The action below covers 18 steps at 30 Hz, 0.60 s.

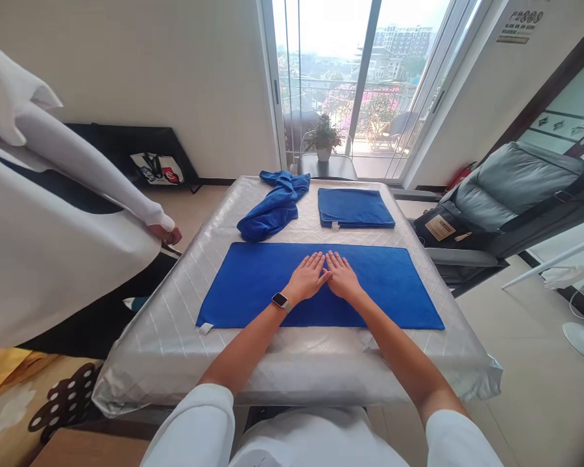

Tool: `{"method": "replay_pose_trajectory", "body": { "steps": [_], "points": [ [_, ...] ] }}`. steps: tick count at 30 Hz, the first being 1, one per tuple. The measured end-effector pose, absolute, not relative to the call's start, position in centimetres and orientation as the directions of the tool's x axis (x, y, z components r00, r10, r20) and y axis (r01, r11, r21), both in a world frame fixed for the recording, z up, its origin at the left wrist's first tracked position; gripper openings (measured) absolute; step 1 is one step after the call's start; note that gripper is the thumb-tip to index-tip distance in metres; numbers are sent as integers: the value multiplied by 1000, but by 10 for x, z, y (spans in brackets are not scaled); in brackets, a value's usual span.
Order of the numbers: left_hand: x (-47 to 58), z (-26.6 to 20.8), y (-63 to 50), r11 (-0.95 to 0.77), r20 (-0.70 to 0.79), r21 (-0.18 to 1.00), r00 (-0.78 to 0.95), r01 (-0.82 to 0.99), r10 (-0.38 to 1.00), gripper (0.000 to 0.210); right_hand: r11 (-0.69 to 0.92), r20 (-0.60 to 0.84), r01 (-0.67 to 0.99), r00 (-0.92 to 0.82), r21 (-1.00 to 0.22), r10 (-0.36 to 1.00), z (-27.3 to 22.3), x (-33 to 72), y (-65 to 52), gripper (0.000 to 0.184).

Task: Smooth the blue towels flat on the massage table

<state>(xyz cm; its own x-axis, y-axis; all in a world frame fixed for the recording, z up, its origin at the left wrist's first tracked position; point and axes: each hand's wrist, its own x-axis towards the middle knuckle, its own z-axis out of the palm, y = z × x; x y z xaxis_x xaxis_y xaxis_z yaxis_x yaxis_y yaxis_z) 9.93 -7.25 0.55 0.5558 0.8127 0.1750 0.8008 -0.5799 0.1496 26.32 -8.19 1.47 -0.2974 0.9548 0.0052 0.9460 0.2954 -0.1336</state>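
A blue towel lies spread flat across the table, with a small white tag at its near left corner. My left hand, with a watch on the wrist, rests palm down on the towel's middle. Beside it my right hand also lies flat on the cloth, the two thumbs meeting. Both hands have their fingers stretched out and hold nothing. Beyond the spread towel, a crumpled blue towel sits at the left, and a neatly folded stack of blue cloth at the right.
A silvery quilted cover drapes the table. Another person in white stands at the left edge, one hand near it. A grey recliner stands at the right, and a potted plant on a chair behind the table.
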Motion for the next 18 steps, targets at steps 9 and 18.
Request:
{"method": "replay_pose_trajectory", "body": {
  "steps": [9, 18],
  "points": [
    [98, -24, -63, -518, 173, 158, 493, 840, 853, 74, 241, -5, 960, -244, -141, 970, -9, 266, -75, 65],
    [68, -18, -57, -429, 103, 151, 417, 891, 903, 81, 144, -62, 982, -153, -121, 986, -8, 296, -72, 71]
  ]
}}
